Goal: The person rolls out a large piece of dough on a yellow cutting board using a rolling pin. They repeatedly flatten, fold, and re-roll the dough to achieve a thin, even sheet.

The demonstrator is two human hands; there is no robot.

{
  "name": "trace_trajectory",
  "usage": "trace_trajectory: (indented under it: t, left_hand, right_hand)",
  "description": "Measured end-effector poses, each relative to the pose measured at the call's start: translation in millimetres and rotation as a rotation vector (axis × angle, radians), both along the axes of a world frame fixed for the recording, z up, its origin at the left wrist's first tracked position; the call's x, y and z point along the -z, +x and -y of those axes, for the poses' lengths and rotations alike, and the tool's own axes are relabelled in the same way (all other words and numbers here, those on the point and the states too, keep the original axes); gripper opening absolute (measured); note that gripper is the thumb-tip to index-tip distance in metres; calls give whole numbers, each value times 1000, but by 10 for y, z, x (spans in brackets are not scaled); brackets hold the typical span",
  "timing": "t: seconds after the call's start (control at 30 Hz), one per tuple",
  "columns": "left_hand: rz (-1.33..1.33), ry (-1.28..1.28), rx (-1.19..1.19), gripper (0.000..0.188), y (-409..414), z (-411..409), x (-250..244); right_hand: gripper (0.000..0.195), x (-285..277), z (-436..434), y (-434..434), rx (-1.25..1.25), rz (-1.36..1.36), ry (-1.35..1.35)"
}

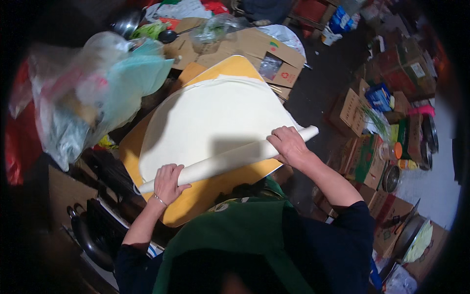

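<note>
A wide, thin sheet of pale dough (220, 103) lies over a yellow board (235, 66). Its near edge is wound into a long roll (224, 161) that slants from lower left to upper right; whether a rolling pin is inside is hidden. My left hand (168, 183), with a bracelet at the wrist, is closed over the roll near its left end. Near the right end, my right hand (288, 147) grips the roll from above. Part of the sheet hangs past the board's right edge.
Plastic bags (91, 92) hang at the left, close to the board. Beyond it lie flattened cardboard (235, 46), a black ladle (168, 36) and leafy greens (150, 30). Cardboard boxes (352, 114) line the right side. A black-handled pan (88, 239) is at lower left.
</note>
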State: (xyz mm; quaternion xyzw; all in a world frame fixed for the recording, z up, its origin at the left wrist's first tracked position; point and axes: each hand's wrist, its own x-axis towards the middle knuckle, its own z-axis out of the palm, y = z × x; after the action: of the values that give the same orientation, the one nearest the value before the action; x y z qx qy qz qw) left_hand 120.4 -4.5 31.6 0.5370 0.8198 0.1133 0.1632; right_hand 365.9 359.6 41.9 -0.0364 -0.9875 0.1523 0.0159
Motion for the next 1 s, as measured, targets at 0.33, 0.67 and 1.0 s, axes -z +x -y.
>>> trace_trajectory:
  t: [0.33, 0.67, 1.0]
  left_hand:
    - [439, -379, 19, 45, -344, 299, -564]
    - [-409, 331, -305, 42, -783, 247, -1879]
    - [-306, 278, -242, 39, -222, 380, -469]
  right_hand:
    - [70, -581, -124, -405, -200, 578, -260]
    - [38, -2183, -361, -1505, -258, -267, 222]
    - [33, -535, -137, -755, -200, -258, 113]
